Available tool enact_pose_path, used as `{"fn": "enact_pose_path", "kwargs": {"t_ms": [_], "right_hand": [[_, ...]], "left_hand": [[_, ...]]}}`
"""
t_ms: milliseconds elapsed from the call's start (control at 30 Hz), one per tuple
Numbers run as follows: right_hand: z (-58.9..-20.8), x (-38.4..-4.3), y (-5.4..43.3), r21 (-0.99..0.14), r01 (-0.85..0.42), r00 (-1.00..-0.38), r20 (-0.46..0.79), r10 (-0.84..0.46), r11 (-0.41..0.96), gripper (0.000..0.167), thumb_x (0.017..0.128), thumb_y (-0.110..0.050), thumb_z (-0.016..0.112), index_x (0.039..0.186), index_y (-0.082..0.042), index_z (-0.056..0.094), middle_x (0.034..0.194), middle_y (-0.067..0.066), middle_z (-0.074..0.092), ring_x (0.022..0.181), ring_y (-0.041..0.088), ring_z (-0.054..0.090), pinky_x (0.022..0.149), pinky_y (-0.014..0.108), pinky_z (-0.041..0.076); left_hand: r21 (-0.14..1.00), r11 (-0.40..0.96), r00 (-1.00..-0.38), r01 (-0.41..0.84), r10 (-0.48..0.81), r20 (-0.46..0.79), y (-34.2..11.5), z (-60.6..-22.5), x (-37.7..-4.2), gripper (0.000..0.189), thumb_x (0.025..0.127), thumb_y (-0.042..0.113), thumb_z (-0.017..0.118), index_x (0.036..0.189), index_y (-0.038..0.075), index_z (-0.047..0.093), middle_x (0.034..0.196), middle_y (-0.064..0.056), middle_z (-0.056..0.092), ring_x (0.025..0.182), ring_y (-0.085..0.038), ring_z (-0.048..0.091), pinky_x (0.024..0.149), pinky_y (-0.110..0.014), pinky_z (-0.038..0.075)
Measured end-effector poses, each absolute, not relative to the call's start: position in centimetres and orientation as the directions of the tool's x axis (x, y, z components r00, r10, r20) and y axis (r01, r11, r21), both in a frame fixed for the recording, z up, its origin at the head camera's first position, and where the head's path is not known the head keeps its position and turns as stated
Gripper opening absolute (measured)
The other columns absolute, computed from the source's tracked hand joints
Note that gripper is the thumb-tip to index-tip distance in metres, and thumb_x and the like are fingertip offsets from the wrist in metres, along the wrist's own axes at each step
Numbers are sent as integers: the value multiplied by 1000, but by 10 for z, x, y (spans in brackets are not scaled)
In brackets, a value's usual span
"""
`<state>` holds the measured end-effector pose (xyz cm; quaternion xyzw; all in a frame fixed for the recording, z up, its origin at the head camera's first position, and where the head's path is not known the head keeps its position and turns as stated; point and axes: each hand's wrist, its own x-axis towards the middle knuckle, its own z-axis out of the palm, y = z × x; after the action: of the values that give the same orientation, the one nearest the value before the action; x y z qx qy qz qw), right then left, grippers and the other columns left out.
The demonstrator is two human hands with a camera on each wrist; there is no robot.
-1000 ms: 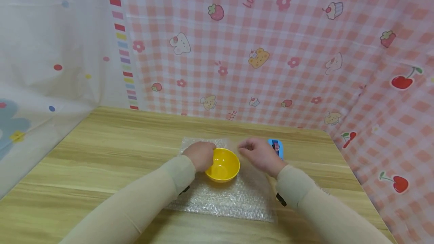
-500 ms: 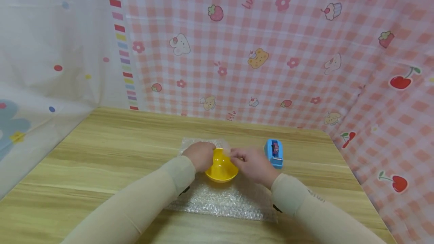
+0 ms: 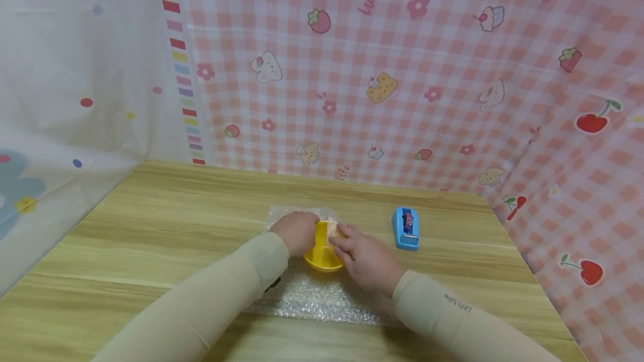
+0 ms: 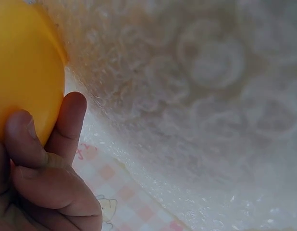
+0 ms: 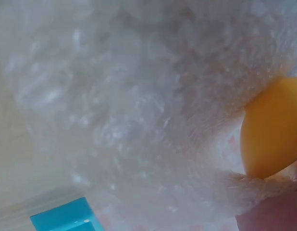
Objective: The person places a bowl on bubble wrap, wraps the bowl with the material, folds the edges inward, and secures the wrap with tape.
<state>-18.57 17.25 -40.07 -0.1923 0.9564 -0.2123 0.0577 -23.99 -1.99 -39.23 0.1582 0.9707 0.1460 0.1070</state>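
In the head view a yellow bowl (image 3: 318, 250) sits opening upward on a sheet of clear bubble wrap (image 3: 322, 300). My left hand (image 3: 297, 233) grips the bowl's left rim; the left wrist view shows its curled fingers (image 4: 47, 187) against the yellow outer wall. On the other side, my right hand (image 3: 369, 258) pinches a raised part of the bubble wrap and brings it over the right rim, where a flap overlaps the bowl's inside. The right wrist view has bubble wrap (image 5: 124, 120) filling most of it, with the bowl (image 5: 273, 130) at the right edge.
A blue tape dispenser (image 3: 406, 229) stands on the wooden table (image 3: 151, 228), right of the bubble wrap. Pink checked cloth (image 3: 352, 71) hangs behind and to the right, white dotted cloth (image 3: 100, 71) to the left.
My right hand has moved left and a little nearer, bringing the bubble wrap over the bowl's right rim. More of the tape dispenser shows. The left hand stays on the bowl.
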Motion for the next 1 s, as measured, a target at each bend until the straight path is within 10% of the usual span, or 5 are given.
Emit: {"fn": "enact_pose_path", "kwargs": {"t_ms": [567,1000], "right_hand": [[-410,-176,168,-259,-438,-884,-47,-464,861,91,101,-69,51,166,-9,31,177,11,15,164,37,15,131,54,23],[-413,-175,160,-140,-471,-878,-16,-478,871,95,104,-71,41,164,1,29,174,19,19,163,41,18,134,51,15]], "left_hand": [[367,885,-922,286,359,-148,-24,-401,-243,43,100,14,62,143,6,64,137,-9,71,104,-21,65,105,-40,55],[359,873,-910,330,396,-126,-25,-400,-242,41,103,14,54,140,3,66,132,-9,73,96,-20,64,101,-40,57]]}}
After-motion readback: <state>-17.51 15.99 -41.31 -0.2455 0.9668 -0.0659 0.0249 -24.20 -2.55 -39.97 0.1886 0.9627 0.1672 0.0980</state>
